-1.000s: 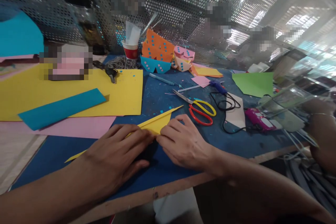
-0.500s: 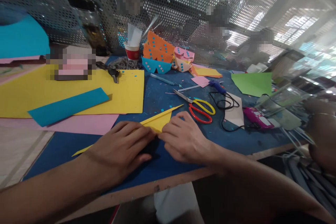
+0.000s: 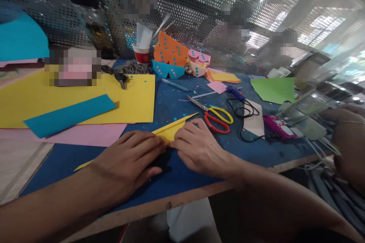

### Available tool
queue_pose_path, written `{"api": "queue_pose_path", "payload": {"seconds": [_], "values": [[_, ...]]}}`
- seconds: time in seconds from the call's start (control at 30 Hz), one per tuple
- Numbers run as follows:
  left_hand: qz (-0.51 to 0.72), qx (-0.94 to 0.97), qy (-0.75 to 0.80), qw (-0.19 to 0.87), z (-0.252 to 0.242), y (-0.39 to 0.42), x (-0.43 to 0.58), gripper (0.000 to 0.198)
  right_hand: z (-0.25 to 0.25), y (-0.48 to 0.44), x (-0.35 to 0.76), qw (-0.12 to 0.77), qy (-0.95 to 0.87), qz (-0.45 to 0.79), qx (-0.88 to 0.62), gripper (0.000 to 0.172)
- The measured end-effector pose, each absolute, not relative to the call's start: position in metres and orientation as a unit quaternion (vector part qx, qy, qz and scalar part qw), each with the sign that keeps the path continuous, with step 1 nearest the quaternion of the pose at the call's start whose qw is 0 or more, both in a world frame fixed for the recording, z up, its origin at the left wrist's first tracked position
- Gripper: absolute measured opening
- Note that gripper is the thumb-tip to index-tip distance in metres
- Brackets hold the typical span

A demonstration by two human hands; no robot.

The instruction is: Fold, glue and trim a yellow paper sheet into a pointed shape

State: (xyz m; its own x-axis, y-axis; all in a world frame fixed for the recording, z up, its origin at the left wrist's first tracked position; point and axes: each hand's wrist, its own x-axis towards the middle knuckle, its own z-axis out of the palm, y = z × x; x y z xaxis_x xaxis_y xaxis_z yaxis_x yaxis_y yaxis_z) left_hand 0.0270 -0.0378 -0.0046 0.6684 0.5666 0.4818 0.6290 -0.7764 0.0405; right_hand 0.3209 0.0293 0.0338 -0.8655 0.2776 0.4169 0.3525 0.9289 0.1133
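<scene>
A narrow, folded sheet of yellow paper [image 3: 173,131] lies slantwise on the blue table, its pointed right end showing beyond my hands. My left hand [image 3: 132,159] rests across its middle, fingers together and bent over it, thumb apart near the tabletop. With curled fingers, my right hand [image 3: 198,146] grips the near edge of the paper, its fingertips close to those of the left. Both hands hide part of the sheet. Just beyond my right hand are scissors [image 3: 212,114] with one red and one yellow handle, lying on the table.
A blue paper strip [image 3: 70,115] lies on a large yellow sheet [image 3: 137,100] at left, near keys [image 3: 121,79]. Cut-out paper masks [image 3: 171,55] and a red-and-white cup [image 3: 142,54] stand behind. At right are a corded glue gun [image 3: 236,93], a magenta device [image 3: 279,126] and another person's arm [image 3: 349,140].
Both hands stay on the yellow paper, with only a slight shift of the fingers. The view has moved a little, so most things sit slightly further left.
</scene>
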Motion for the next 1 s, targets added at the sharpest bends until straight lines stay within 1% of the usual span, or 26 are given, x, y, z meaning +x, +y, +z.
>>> {"api": "queue_pose_path", "payload": {"seconds": [0.23,0.4,0.5,0.67,0.77,0.87,1.0], "values": [[-0.263,-0.893,-0.365,0.011,-0.0105,-0.0417,0.027,0.045,0.0319,0.0312,0.3221,0.209,-0.96,-0.121,-0.142,0.023],[-0.258,-0.891,-0.373,0.024,-0.0125,-0.0416,0.0281,0.046,0.034,0.0285,0.3195,0.213,-0.958,-0.129,-0.139,0.025],[-0.26,-0.889,-0.375,0.032,-0.0123,-0.0407,0.0285,0.042,0.0343,0.0288,0.319,0.208,-0.96,-0.123,-0.14,0.024],[-0.271,-0.889,-0.368,0.012,-0.0118,-0.0401,0.0263,0.042,0.0332,0.0308,0.3216,0.207,-0.961,-0.108,-0.15,0.019],[-0.272,-0.89,-0.366,0.0,-0.0136,-0.0396,0.0234,0.041,0.0338,0.0305,0.3223,0.219,-0.96,-0.118,-0.127,0.023],[-0.261,-0.892,-0.37,0.012,-0.0149,-0.0393,0.0223,0.039,0.0367,0.0281,0.3214,0.218,-0.96,-0.131,-0.113,0.03],[-0.242,-0.899,-0.361,0.059,-0.0132,-0.04,0.0251,0.042,0.0397,0.0261,0.3203,0.183,-0.967,-0.142,-0.106,0.03]]}}
